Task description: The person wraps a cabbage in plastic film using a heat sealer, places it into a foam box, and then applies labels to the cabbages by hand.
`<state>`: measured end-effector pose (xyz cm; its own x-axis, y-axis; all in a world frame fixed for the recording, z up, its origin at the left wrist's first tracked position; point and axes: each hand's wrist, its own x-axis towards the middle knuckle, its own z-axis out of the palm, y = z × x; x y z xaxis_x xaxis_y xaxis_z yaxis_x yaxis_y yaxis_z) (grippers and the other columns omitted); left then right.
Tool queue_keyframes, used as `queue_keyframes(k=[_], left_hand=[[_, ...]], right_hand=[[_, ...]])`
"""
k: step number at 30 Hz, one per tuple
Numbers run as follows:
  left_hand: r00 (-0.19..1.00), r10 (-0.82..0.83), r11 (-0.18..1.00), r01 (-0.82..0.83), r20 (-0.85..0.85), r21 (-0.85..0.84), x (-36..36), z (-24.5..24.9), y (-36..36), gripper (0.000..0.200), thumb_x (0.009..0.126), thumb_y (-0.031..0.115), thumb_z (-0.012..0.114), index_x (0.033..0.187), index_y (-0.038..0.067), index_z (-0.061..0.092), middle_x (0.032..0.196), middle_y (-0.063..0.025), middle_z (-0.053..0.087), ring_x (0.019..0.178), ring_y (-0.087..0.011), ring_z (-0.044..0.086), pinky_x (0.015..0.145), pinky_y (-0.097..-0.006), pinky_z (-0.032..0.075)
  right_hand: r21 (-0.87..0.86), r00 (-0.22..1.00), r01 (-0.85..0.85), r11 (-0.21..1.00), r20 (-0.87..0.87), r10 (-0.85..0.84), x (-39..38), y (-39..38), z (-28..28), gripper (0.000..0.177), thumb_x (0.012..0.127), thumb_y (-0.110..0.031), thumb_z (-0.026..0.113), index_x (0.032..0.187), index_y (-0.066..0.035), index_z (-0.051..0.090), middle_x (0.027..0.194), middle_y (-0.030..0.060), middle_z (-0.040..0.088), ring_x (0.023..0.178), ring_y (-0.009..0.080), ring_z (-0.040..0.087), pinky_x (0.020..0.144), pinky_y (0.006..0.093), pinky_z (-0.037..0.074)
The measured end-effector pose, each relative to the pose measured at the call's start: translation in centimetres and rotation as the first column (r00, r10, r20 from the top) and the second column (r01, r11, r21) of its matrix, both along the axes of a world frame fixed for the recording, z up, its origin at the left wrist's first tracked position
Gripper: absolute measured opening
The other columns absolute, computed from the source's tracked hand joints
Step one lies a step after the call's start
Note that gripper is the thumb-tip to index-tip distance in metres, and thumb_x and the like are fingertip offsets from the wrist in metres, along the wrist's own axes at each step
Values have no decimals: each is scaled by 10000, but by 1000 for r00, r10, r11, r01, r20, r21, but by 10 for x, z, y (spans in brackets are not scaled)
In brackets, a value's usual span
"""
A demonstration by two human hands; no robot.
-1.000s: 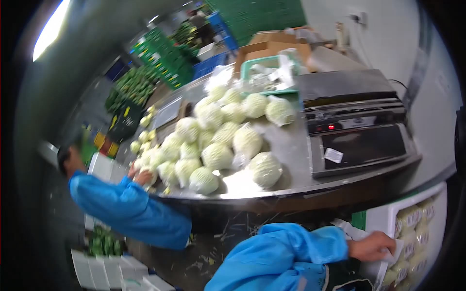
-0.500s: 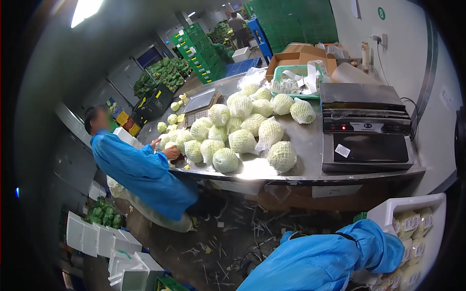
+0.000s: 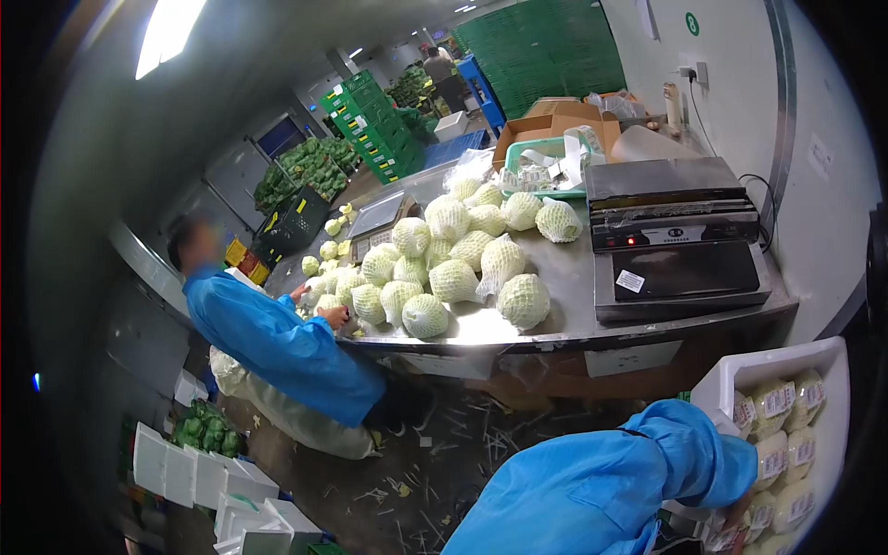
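Note:
A blue sleeve (image 3: 592,490) reaches from the bottom edge to the right, and I take it for my left arm. At its end my left hand (image 3: 737,514) dips into a white foam box (image 3: 835,370), only partly showing, its fingers hidden by the cuff and the frame edge. Wrapped cabbages with printed labels (image 3: 775,400) lie in rows in that box, right beside the hand. My right hand is out of view. On the metal table ahead sits a pile of pale cabbages in foam nets (image 3: 455,279).
A sealing machine (image 3: 683,236) stands at the table's right, near a green basket (image 3: 523,151) and a cardboard box (image 3: 555,120). At the left end a co-worker in a blue gown (image 3: 277,338) handles cabbages. White foam boxes (image 3: 199,476) stand lower left; scraps litter the floor (image 3: 462,444).
The view has shifted slightly. More of the foam box's contents shows, and skin of my left hand now appears below the cuff. The co-worker's hand has moved slightly at the cabbages.

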<state>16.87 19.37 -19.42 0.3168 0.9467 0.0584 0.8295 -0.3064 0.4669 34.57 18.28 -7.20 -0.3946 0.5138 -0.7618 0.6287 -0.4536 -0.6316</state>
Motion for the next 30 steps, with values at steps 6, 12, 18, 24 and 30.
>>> queue_keyframes(k=[6,12,18,24,30], left_hand=[[975,-216,975,218,-45,49,23,-47,-4,149,721,158,548,803,112,664,804,-108,640,751,-282,603,660,-396,472],[961,-145,985,119,235,122,-35,34,-79,134,690,191,580,730,78,640,695,-128,617,677,-308,604,623,-436,480],[581,721,481,-26,379,-876,-32,143,-73,189,737,148,558,825,-3,632,742,-84,612,716,-154,559,665,-278,437],[508,783,413,7,359,-911,-34,159,-80,145,790,100,532,858,-5,606,784,-56,593,699,-121,539,617,-266,438],[808,561,386,-61,182,-920,-58,141,-74,202,786,182,564,874,11,627,716,-75,580,666,-130,536,572,-269,418]], right_hand=[[325,977,120,938,-206,-54,39,40,-102,386,861,-410,513,948,-45,601,826,81,576,736,159,532,660,296,450],[344,955,94,934,-297,13,15,9,-65,340,863,-269,587,1084,-15,551,950,82,612,835,160,570,740,313,473],[300,965,126,946,-260,-46,0,6,-11,666,768,-467,635,1160,46,472,1078,198,580,996,265,567,874,353,422],[321,967,83,943,-256,2,-5,5,10,750,742,-548,619,1140,70,469,1060,225,577,977,286,576,852,361,432],[265,964,-252,931,-12,264,4,13,13,922,701,-668,574,1210,75,380,1107,271,537,1067,350,533,919,384,412]])
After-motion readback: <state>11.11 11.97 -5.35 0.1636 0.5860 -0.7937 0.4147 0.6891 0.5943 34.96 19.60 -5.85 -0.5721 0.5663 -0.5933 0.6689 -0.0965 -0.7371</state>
